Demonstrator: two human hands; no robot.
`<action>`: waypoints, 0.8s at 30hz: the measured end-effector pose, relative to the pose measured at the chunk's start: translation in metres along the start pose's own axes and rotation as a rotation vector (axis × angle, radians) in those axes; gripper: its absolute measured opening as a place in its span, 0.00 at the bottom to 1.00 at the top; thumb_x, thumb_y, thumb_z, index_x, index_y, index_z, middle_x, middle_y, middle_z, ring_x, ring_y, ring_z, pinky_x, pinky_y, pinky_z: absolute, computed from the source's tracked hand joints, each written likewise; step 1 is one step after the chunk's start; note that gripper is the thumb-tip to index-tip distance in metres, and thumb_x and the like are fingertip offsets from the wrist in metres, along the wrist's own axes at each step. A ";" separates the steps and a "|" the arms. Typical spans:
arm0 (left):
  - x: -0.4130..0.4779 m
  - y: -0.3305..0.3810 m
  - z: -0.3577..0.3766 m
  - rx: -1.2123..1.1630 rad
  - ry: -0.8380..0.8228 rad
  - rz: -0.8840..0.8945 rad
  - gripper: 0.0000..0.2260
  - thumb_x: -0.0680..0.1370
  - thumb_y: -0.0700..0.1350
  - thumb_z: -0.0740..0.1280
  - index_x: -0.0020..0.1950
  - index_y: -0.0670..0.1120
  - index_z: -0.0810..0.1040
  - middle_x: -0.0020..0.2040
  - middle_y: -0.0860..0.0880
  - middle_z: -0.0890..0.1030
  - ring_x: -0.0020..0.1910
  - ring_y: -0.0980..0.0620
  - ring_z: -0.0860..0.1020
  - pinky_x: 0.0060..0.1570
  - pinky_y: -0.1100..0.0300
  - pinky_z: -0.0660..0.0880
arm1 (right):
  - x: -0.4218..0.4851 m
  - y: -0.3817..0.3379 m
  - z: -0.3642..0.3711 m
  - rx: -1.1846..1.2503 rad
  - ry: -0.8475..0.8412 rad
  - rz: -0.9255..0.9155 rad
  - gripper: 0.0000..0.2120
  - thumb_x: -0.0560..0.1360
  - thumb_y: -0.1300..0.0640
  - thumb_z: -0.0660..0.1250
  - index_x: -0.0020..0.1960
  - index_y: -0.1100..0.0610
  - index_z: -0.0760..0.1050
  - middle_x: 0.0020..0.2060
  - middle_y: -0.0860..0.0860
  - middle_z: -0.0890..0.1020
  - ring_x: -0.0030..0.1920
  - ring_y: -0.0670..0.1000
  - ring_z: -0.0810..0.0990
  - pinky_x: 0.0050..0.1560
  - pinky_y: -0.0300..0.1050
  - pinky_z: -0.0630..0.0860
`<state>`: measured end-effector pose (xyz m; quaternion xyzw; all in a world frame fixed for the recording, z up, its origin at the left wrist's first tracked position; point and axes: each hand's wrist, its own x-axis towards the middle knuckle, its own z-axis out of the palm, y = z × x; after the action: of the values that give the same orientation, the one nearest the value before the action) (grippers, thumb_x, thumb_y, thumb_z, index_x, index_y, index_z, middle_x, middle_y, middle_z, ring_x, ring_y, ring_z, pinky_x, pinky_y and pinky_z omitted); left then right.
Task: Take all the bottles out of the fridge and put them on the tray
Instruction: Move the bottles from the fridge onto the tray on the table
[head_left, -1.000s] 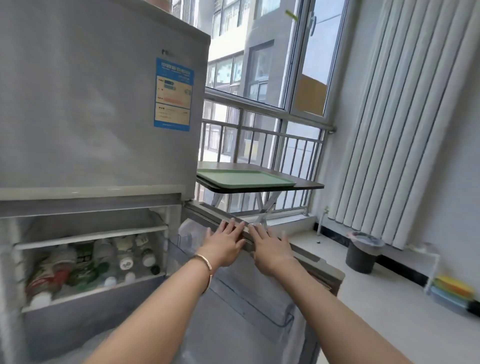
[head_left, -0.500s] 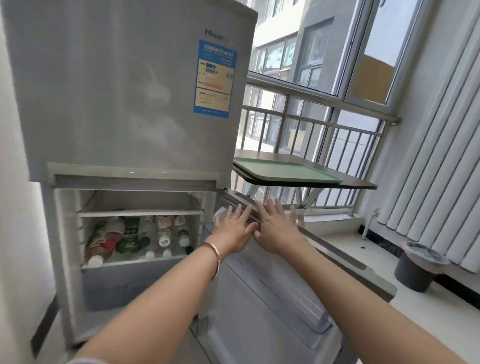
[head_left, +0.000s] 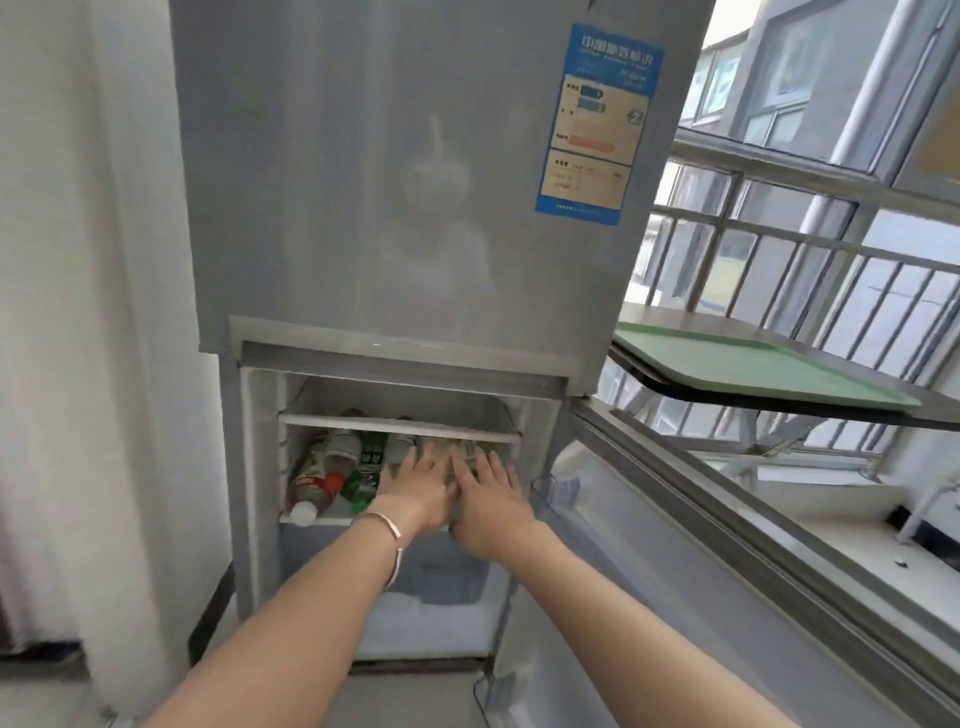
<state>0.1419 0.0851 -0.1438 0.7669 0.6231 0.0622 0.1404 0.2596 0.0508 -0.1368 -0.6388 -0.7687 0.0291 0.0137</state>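
The grey fridge stands ahead with its lower door swung open to the right. On the lower compartment's shelf lie several bottles on their sides: a red-labelled bottle with a white cap at the left, a green-labelled bottle beside it, and more behind my hands. My left hand and my right hand reach side by side into the shelf, fingers spread over the right-hand bottles; no grip shows. The green tray lies bare on a small table at the right.
A dark folding table under the tray stands by a railed window. A white wall is close at the left. A clear drawer sits below the bottle shelf. The open door blocks the path toward the right.
Both hands left the top edge of the open door and moved left into the lower compartment, over the bottles. The view swung left and down toward the fridge.
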 end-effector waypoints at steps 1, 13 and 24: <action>0.008 -0.007 0.004 0.001 -0.013 -0.015 0.28 0.82 0.55 0.48 0.79 0.55 0.41 0.80 0.51 0.41 0.79 0.46 0.42 0.75 0.39 0.45 | 0.012 -0.002 0.007 0.012 -0.035 0.023 0.43 0.77 0.52 0.63 0.80 0.51 0.38 0.80 0.57 0.42 0.80 0.58 0.40 0.78 0.55 0.42; 0.106 -0.063 0.052 0.025 -0.120 0.008 0.28 0.82 0.59 0.48 0.79 0.55 0.40 0.80 0.51 0.40 0.79 0.45 0.44 0.75 0.39 0.49 | 0.138 0.021 0.075 0.012 -0.327 0.332 0.43 0.77 0.54 0.64 0.80 0.46 0.38 0.78 0.64 0.48 0.78 0.65 0.51 0.75 0.59 0.57; 0.124 -0.069 0.072 -0.006 -0.106 0.038 0.28 0.82 0.59 0.48 0.79 0.55 0.42 0.80 0.52 0.40 0.79 0.47 0.41 0.75 0.43 0.47 | 0.162 0.047 0.109 0.135 -0.286 0.339 0.37 0.76 0.59 0.65 0.79 0.47 0.50 0.71 0.62 0.64 0.70 0.61 0.67 0.67 0.50 0.70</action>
<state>0.1236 0.2089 -0.2427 0.7803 0.6000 0.0261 0.1745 0.2698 0.2158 -0.2507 -0.7459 -0.6408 0.1724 -0.0578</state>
